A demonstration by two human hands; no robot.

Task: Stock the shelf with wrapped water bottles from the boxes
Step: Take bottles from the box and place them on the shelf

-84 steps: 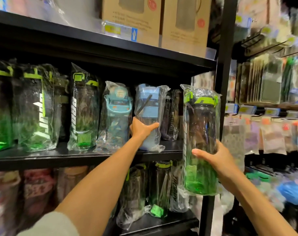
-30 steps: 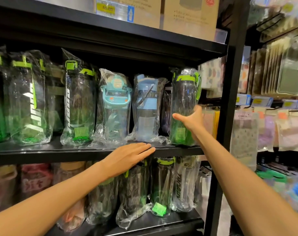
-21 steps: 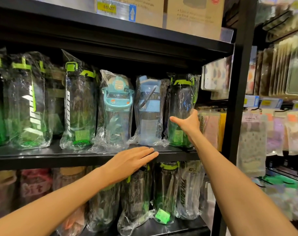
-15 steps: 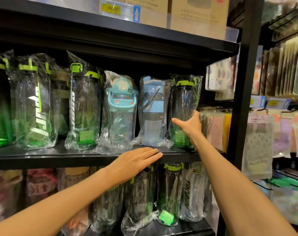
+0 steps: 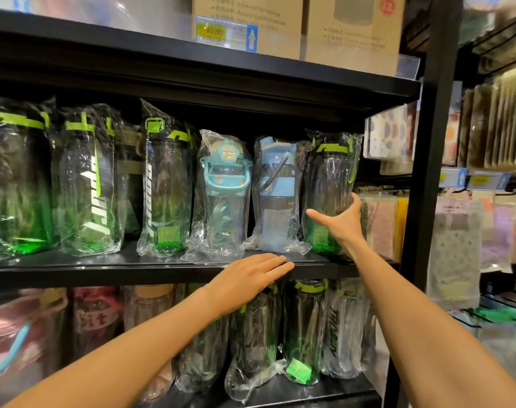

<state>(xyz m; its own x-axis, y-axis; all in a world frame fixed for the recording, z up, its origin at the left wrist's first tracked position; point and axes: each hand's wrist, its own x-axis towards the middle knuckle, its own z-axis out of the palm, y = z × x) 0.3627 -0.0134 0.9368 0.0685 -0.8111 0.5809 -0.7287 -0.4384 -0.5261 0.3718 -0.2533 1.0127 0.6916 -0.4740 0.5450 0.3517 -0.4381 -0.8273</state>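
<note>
A plastic-wrapped dark bottle with a green lid (image 5: 327,184) stands upright at the right end of the middle shelf (image 5: 103,267). My right hand (image 5: 340,223) grips its lower half, thumb spread left and fingers round its right side. Next to it on the left stand a wrapped blue bottle (image 5: 276,195) and a wrapped teal bottle (image 5: 226,195). My left hand (image 5: 251,279) lies flat on the shelf's front edge below them, fingers straight, holding nothing. Further left stand several wrapped green-lidded bottles (image 5: 165,187).
Cardboard boxes (image 5: 354,28) and a price tag (image 5: 226,32) sit on the top shelf. More wrapped bottles (image 5: 305,328) fill the bottom shelf. A black upright post (image 5: 427,172) bounds the shelf on the right; beyond it hang packaged goods (image 5: 454,248).
My right hand carried the green-lidded bottle from in front of the post onto the shelf's right end. My left hand let go of the blue bottle and dropped to the shelf edge.
</note>
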